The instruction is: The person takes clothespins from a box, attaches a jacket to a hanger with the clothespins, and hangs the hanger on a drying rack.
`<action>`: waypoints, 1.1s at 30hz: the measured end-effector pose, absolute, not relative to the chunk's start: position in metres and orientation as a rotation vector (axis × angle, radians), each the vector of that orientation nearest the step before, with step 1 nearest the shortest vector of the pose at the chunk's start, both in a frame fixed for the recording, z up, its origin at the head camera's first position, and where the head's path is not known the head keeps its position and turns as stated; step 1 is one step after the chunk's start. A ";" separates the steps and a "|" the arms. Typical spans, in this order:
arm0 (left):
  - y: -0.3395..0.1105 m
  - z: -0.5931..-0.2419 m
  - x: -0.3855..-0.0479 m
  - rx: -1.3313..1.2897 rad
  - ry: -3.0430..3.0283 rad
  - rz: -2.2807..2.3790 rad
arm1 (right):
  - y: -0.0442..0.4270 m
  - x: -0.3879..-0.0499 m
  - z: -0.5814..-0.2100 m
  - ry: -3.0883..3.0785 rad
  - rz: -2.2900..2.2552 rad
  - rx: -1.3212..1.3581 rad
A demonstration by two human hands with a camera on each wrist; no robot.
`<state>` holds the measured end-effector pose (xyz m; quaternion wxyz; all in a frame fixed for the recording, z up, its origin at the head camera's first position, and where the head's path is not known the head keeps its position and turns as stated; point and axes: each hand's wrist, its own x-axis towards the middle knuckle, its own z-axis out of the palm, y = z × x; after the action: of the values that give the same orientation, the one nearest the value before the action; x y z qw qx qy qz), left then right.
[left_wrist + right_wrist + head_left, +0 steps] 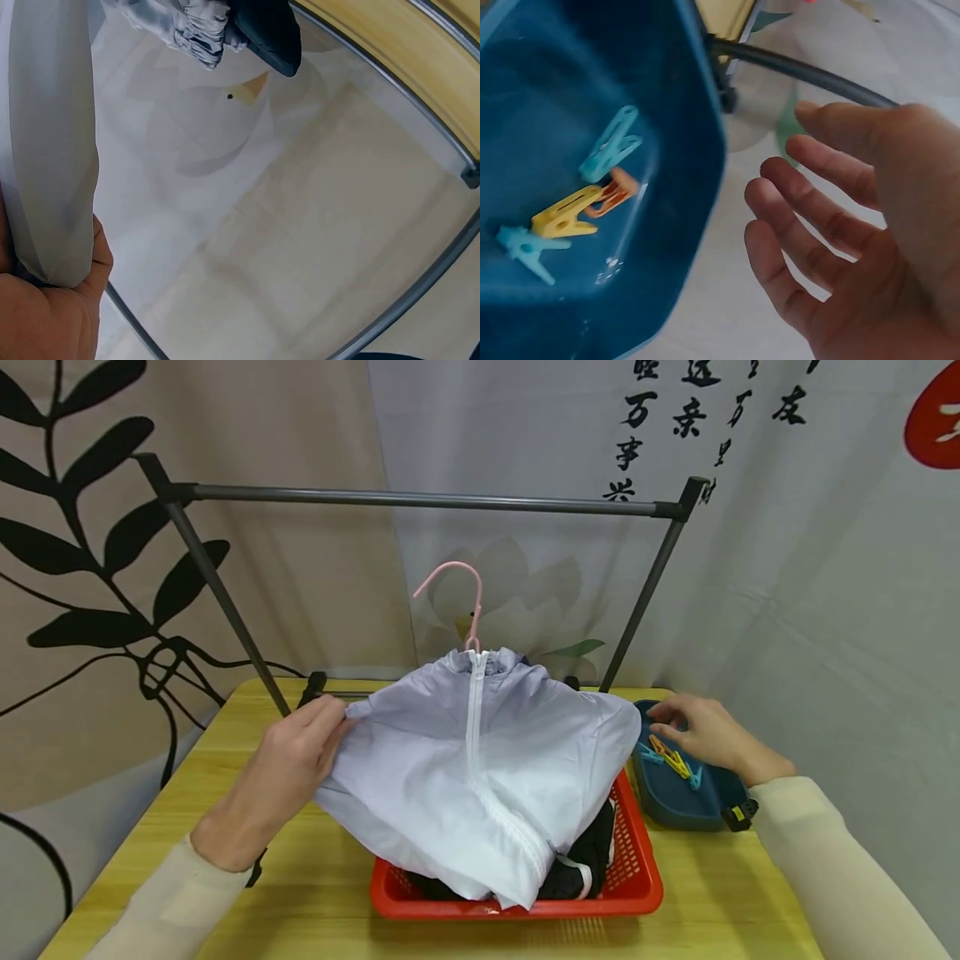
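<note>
A pale lilac-to-white zip jacket [420, 760] is on a pink hanger [478, 602], its hook standing free of the rack bar. The left hand [277, 768] pinches the jacket's left shoulder edge; in the left wrist view the hand [52, 307] holds the pale fabric [56, 150]. Above a blue tray [675, 797] at the right, the right hand [701, 735] has loosely bent fingers and holds nothing. Several clothespins, including a yellow one [566, 213] and an orange one [613, 193], lie in the tray beside the right hand [870, 217] in the right wrist view.
A grey rack with a horizontal bar [420, 499] stands at the back of the wooden table [300, 893]. Under the jacket, a red basket [637, 868] contains dark clothing [592, 852]. A small black-and-yellow object [740, 816] is at the tray's near right corner.
</note>
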<state>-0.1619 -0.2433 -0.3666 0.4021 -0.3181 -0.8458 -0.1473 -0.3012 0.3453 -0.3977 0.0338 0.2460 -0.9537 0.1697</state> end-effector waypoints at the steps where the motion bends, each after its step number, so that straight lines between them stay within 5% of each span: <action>1: -0.243 -0.367 -0.162 -0.803 -2.138 -0.371 | 0.346 -0.304 -0.400 -2.954 0.520 0.761; 33: -0.239 -0.369 -0.161 -0.808 -2.148 -0.378 | 0.344 -0.350 -0.459 -3.262 0.327 0.821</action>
<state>-0.1611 -0.2387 -0.3687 0.3965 -0.3187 -0.8479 -0.1493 -0.3500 0.3444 -0.4586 -0.1185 0.2412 -0.9584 0.0961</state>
